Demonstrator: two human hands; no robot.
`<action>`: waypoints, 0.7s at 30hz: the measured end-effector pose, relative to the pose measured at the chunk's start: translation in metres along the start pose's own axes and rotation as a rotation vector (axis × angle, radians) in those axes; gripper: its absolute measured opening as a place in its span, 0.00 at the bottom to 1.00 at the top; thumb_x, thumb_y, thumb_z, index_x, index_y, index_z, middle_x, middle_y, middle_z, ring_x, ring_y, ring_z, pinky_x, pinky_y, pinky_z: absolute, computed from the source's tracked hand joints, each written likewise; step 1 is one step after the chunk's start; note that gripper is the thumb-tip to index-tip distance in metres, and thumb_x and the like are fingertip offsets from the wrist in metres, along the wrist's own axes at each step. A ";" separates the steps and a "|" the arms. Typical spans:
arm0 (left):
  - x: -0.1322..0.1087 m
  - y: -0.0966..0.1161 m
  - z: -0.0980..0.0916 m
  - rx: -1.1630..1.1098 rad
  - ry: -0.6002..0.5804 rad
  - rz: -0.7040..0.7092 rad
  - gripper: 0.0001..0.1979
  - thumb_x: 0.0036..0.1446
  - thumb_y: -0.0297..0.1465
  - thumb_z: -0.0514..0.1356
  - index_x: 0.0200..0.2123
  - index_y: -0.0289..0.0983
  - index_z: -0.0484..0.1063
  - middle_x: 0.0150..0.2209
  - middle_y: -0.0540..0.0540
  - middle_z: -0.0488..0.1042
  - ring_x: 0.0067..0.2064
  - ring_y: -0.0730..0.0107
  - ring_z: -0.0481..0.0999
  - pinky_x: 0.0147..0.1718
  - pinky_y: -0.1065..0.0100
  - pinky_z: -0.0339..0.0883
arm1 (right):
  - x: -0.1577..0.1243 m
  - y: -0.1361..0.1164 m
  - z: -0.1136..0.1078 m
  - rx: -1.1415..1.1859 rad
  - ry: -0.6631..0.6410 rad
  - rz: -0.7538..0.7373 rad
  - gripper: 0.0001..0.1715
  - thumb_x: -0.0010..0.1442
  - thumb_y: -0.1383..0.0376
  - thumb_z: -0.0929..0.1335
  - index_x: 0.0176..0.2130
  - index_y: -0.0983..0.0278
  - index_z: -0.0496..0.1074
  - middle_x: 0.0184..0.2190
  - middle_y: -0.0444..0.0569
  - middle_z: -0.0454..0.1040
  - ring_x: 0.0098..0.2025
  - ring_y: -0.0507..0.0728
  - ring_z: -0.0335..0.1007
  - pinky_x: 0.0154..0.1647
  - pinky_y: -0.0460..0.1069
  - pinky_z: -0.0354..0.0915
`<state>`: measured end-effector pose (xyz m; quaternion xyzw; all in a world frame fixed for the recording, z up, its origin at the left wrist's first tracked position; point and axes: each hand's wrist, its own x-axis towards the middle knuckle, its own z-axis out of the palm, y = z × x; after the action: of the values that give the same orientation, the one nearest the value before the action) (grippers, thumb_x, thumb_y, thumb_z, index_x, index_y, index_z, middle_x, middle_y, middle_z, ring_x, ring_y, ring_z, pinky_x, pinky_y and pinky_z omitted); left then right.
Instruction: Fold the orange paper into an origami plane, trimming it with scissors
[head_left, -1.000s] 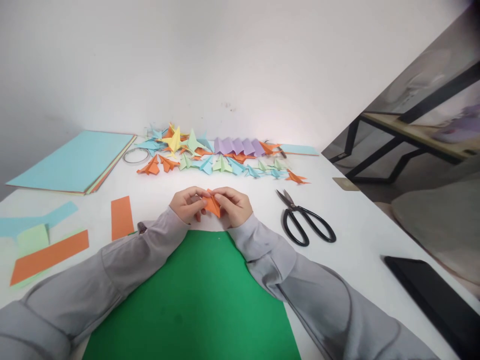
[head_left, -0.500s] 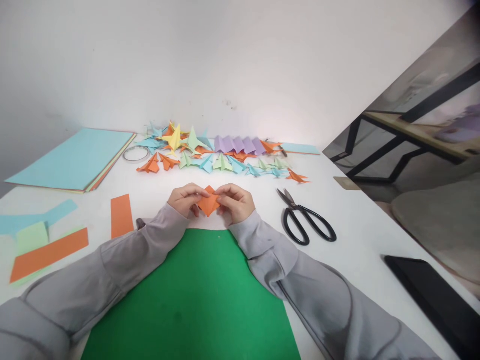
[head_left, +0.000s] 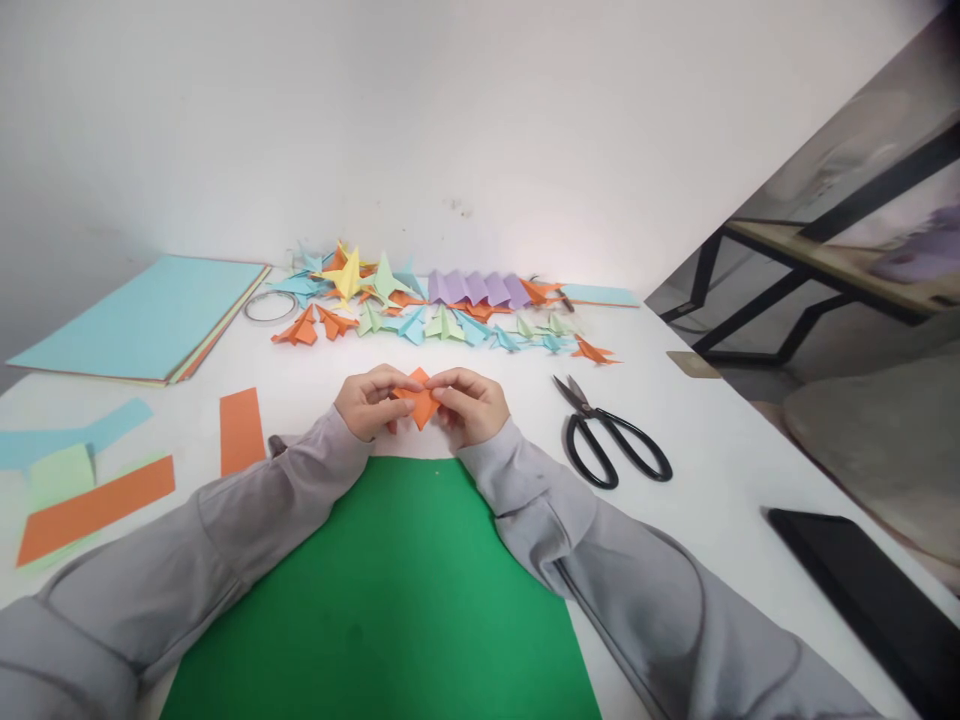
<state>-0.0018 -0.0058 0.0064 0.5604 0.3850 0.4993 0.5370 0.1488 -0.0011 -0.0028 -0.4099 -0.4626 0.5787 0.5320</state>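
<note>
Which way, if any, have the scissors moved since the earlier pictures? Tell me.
No, the scissors lie as before against the table's far right corner; both share only a slight drift in view.

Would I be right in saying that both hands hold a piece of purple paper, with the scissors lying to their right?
Not quite: the head view shows the left hand and right hand holding orange paper, not purple; the scissors do lie to their right.

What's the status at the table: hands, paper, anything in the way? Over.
Left hand and right hand pinching orange paper. Paper folded, diamond-shaped. Scissors lie right of both hands, out of the way.
</note>
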 end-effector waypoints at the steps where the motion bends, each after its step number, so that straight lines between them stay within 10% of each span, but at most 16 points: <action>1: 0.000 0.001 -0.001 -0.010 -0.007 -0.014 0.11 0.34 0.28 0.66 0.27 0.32 0.77 0.29 0.48 0.68 0.20 0.78 0.68 0.11 0.76 0.59 | 0.001 0.001 -0.001 0.020 -0.004 0.005 0.07 0.37 0.65 0.69 0.23 0.65 0.72 0.06 0.38 0.62 0.10 0.47 0.54 0.12 0.43 0.49; 21: 0.001 -0.003 -0.001 -0.104 0.063 -0.152 0.13 0.39 0.33 0.67 0.29 0.30 0.75 0.14 0.50 0.70 0.14 0.78 0.65 0.12 0.76 0.60 | 0.004 0.004 -0.006 0.065 -0.062 0.012 0.10 0.38 0.63 0.71 0.25 0.65 0.73 0.08 0.39 0.65 0.10 0.46 0.56 0.12 0.42 0.52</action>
<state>-0.0023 -0.0041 0.0034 0.4850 0.4164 0.4939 0.5895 0.1533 0.0037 -0.0084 -0.3771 -0.4576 0.6088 0.5271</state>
